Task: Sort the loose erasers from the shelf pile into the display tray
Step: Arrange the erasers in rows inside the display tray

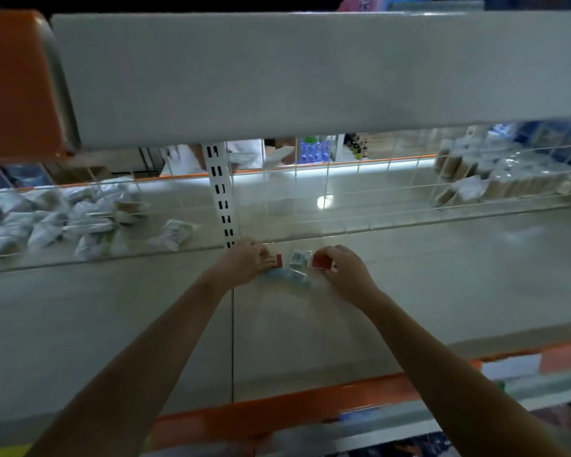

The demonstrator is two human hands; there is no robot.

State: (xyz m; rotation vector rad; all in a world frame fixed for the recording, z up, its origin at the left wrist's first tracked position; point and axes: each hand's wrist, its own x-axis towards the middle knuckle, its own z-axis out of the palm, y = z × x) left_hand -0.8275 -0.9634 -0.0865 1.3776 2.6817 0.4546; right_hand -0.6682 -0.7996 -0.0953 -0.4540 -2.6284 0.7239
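1. Left hand (244, 262) pinched a small red-and-white wrapped eraser (275, 260) at the pale shelf's (409, 291) twelve o'clock edge.
2. Right hand (346, 272) pinched another red eraser (321, 261); blurry white erasers (298, 258) lay between.

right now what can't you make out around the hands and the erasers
- Head view: the print on the red eraser in the left hand and the red eraser in the right hand is blurred and too small.
- The count of loose erasers between the hands is unclear because of motion blur.
- Fingertips and each grip are partly hidden behind the knuckles.
- No display tray is recognisable.
- The packets behind the wire fence are blurred.
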